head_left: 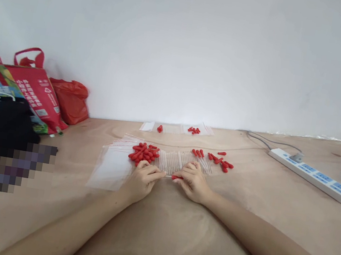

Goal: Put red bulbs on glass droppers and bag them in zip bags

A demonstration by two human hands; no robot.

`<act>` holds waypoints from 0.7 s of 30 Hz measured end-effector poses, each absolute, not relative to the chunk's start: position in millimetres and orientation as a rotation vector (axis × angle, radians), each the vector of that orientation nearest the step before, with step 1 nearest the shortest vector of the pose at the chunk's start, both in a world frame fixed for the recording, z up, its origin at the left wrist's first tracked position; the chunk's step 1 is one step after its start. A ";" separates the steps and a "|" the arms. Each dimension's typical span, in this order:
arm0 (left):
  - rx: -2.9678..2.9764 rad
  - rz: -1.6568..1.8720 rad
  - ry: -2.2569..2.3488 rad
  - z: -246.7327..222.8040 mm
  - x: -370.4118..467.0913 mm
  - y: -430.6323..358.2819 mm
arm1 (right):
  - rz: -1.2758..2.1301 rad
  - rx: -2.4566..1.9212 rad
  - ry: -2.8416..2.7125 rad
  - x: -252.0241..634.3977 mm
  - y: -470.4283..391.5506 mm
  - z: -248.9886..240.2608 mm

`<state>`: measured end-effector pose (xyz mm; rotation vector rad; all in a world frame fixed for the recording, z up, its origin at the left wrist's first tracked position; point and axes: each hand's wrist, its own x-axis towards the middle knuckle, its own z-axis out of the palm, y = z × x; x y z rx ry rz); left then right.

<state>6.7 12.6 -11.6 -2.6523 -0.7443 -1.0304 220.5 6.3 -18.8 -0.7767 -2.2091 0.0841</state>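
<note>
The left hand [143, 180] pinches a thin clear tube [168, 176] by one end; at its other end, the right hand [193, 183] grips a red bulb [176, 177]. Beyond lie slender, see-through tubes [168, 161] beside heaped, rounded bulbs [143, 154].

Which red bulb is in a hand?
The bulb pinched by the right hand, in front of the thin clear tubes; the other bulbs are in neither hand.

Recycling sign [47, 91], blurred Chinese characters [29, 93] on red handled bag [38, 100]
</note>
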 end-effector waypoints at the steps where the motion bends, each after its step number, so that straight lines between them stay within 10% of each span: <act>1: -2.650 -1.017 -0.740 -11.6 6.7 12.6 | 0.084 -0.775 -2.210 220.6 6.3 -18.8; 21: -2.586 -0.950 -0.794 -7.6 12.9 3.2 | 0.036 -0.781 -2.276 219.8 6.6 -17.2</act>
